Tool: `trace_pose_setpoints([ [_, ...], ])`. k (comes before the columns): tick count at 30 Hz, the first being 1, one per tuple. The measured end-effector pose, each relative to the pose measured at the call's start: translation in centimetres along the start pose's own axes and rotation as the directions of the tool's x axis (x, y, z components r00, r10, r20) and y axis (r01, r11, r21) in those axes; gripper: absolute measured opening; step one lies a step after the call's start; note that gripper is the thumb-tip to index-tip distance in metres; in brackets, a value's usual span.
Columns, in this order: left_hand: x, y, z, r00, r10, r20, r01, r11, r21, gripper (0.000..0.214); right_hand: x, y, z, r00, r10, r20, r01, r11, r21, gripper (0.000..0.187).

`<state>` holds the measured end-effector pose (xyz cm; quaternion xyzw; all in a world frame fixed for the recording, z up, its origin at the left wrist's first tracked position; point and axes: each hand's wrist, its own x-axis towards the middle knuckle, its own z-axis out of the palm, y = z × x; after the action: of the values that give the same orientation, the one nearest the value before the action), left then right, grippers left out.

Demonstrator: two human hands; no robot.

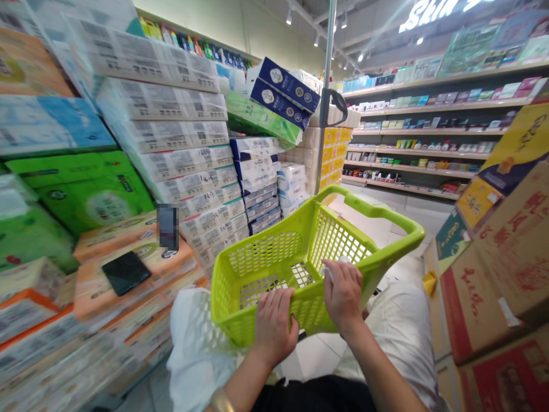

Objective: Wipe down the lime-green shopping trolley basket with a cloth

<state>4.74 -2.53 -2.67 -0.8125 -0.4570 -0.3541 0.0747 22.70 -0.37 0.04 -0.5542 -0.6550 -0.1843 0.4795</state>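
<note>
Shopping basket (309,306), lime green: we clamp its near rim with our left grip (274,320), while our right grip (344,289) closes on a white tissue (328,273) at that rim.

The floor (309,357) is pale tile. At left, a stack of orange packs (169,268) makes a low surface; a dark device (126,272) lies flat on its top, and a blurred-out grey item (167,227) is just beside it. At right rear, long shelves (429,132) rise in tiers, bearing rows of small boxes (476,93) and jars (424,163).
</note>
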Motion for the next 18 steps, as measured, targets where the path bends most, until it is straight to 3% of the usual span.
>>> trace_pose_setpoints([
  [4,0.2,0.2,0.0,0.999,-0.020,0.044,0.020,1.000,0.005,0.046,0.8,0.6,-0.3,0.996,0.070,-0.048,-0.073,0.995,-0.072,0.023],
  [9,0.1,-0.2,0.1,1.000,0.014,0.023,-0.015,1.000,0.021,0.041,-1.3,-2.8,0.9,0.985,-0.094,0.147,0.084,0.994,0.075,0.027],
  [11,0.2,-0.2,0.1,0.999,0.026,0.020,-0.027,0.999,0.027,0.041,-1.5,-2.8,0.9,0.980,-0.118,0.161,0.101,0.989,0.110,0.028],
  [16,0.4,0.2,-0.3,0.999,-0.017,0.042,0.016,1.000,0.014,0.045,0.3,0.1,-0.3,0.999,0.028,0.021,-0.028,0.999,-0.019,0.024],
  [18,0.4,0.3,-0.3,0.999,-0.024,0.042,0.024,1.000,0.011,0.045,0.5,0.1,-0.3,0.998,0.064,-0.013,-0.065,0.996,-0.056,0.024],
])
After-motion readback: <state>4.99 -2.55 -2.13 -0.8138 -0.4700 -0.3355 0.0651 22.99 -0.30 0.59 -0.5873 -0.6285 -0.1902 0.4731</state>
